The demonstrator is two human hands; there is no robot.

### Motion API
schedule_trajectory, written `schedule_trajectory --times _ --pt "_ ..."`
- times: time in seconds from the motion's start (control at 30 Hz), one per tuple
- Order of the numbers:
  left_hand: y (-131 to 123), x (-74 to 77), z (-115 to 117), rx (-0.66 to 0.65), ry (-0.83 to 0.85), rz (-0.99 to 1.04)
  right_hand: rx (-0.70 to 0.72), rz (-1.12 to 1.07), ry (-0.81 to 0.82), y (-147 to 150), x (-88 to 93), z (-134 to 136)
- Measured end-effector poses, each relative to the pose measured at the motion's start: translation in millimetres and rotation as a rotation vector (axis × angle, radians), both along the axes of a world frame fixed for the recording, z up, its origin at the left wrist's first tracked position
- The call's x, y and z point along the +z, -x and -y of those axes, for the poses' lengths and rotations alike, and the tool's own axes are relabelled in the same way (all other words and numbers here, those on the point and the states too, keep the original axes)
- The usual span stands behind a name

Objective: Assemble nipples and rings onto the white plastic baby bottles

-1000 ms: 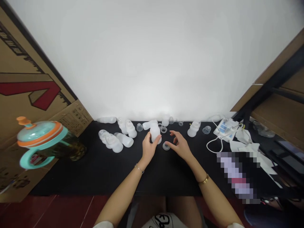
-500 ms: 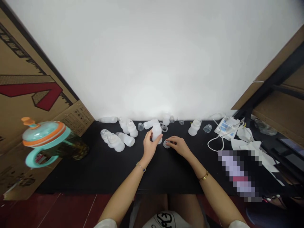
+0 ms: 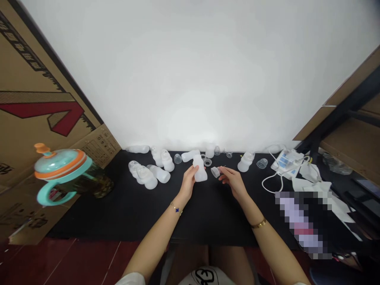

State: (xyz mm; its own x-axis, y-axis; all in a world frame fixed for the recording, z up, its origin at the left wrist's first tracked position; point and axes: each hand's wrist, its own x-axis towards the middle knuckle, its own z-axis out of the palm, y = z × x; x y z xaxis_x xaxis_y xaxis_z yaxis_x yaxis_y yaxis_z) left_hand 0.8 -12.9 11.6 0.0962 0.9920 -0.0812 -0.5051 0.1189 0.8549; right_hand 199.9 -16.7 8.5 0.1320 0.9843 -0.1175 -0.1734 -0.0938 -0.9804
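Note:
My left hand (image 3: 188, 183) is closed round a frosted white baby bottle (image 3: 200, 170), which is upright with a slight tilt. My right hand (image 3: 232, 180) pinches a translucent bottle collar (image 3: 215, 171), held just off the bottle's right side. The collar's open side is turned toward the bottle; a nipple seems to be in it, partly behind my fingers. Beyond the bottle lie a loose ring (image 3: 208, 162) and another frosted bottle (image 3: 190, 155) on its side.
Several bottles (image 3: 148, 179) lie on the black table (image 3: 142, 221) at left, near a clear cap (image 3: 177, 158). A bottle (image 3: 245, 162) and a cap (image 3: 262, 163) sit at right, beside a white power strip (image 3: 286, 164) with a cable. A teal-lidded jug (image 3: 63, 162) stands far left.
My right hand has lifted the collar off the table and tilted it toward the bottle. The bottle's base has swung right in my left hand. The whole view has shifted slightly.

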Motion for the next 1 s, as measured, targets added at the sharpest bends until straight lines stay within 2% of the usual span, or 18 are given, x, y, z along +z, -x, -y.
schedule_trajectory --times 0.17,0.27,0.37,0.5,0.77,1.0 --pt "-1.7 -4.9 -3.2 -0.010 0.111 0.123 0.040 -0.164 0.086 -1.0 -4.3 -1.5" --pt "-2.6 -5.3 -3.1 -0.017 0.152 0.124 0.029 -0.209 0.115 -0.9 -5.3 -2.1" --pt "-2.7 -4.3 -2.6 -0.036 0.108 0.066 0.024 -0.262 0.126 -0.6 -3.7 -1.5" --pt "-2.2 -3.5 -2.8 -0.010 0.019 0.023 0.084 -0.362 0.158 -1.1 -1.0 0.4" --pt "-4.0 -7.2 -3.1 -0.022 0.019 -0.015 0.158 -0.499 0.212 -0.8 -1.4 -0.8" --pt "-6.1 -6.4 -1.3 0.073 -0.045 -0.093 0.193 -0.545 0.234 3.1 1.9 0.1"
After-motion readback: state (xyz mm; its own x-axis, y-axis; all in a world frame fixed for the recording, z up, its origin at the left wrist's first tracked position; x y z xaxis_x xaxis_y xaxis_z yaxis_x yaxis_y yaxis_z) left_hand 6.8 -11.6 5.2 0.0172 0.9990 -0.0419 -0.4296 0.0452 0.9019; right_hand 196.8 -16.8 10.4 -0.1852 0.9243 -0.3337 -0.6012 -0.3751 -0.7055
